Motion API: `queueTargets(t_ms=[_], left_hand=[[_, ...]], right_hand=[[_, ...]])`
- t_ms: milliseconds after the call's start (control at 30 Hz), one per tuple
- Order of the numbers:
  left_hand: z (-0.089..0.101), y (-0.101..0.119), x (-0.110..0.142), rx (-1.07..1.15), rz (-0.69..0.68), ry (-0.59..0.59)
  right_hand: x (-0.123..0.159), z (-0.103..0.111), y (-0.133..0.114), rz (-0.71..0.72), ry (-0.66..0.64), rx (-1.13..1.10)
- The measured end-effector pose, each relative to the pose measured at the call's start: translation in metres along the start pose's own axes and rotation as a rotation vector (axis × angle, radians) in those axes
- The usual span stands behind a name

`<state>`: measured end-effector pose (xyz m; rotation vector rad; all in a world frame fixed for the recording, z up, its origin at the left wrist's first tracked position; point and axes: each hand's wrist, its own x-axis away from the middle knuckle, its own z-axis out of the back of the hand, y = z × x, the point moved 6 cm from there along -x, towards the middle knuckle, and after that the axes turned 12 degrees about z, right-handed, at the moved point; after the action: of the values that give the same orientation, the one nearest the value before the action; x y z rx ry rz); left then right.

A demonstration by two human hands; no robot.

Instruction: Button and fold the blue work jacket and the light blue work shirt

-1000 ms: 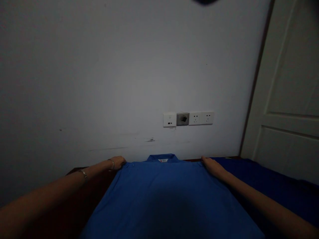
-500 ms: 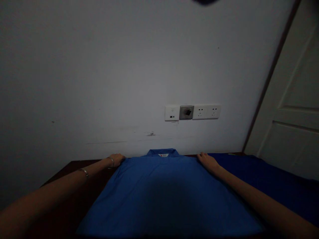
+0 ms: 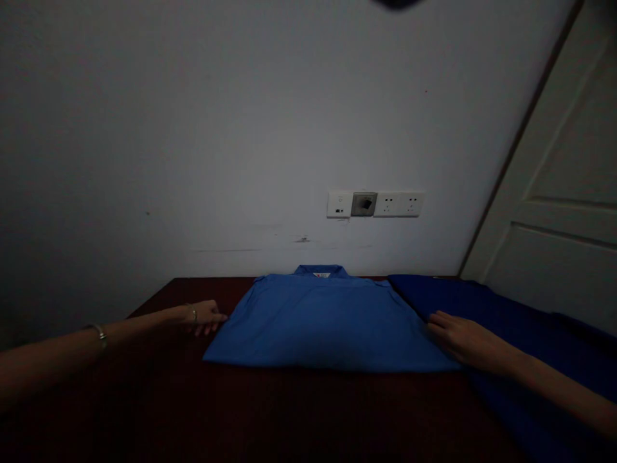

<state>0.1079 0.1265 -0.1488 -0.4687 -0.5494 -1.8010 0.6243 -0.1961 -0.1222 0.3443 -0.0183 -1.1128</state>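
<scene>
A blue collared shirt [image 3: 328, 321] lies spread flat on a dark red-brown table [image 3: 299, 411]. Its collar, with a white label inside, points to the wall, and its lower edge faces me. At the shirt's left side edge is my left hand [image 3: 206, 316], its fingers curled in and the fingertips closed on the cloth. Along the opposite side, my right hand [image 3: 456, 335] has its bent fingers closed at the edge of the shirt; the fingertips are partly hidden. Bracelets circle my left wrist and forearm.
Darker blue cloth [image 3: 434, 292] covers the right part of the table, beside the shirt. Behind stands a pale wall [image 3: 241, 141] with a row of sockets and switches [image 3: 376, 204]. A panelled white door [image 3: 563, 218] rises at the right.
Both hands have come from the shirt's shoulders toward me along its sides, and farther apart. The shirt's lower edge and more of the table now show.
</scene>
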Motion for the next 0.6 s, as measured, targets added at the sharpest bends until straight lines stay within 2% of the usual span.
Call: queueTargets(t_ms=[100,200,300,433,600], left_hand=[[-0.039,-0.014,0.023,0.062,0.06,-0.188],[-0.058,-0.018,0.034,0.119,0.066,-0.163],[-0.062,-0.015,0.039,0.156,0.039,-0.057],[-0.056,-0.01,0.048,0.157,0.051,0.04],[-0.049,-0.003,0.071,0.114,0.038,0.028]], right_hand=[[0.028,0.006,-0.031,0.027,-0.07,-0.075],[0.042,0.006,-0.049,0.027,-0.03,-0.071],[0.045,0.0,-0.055,0.02,0.011,0.013],[0.04,-0.007,-0.055,-0.004,0.042,0.131],[0.036,-0.003,-0.059,0.01,0.04,0.082]])
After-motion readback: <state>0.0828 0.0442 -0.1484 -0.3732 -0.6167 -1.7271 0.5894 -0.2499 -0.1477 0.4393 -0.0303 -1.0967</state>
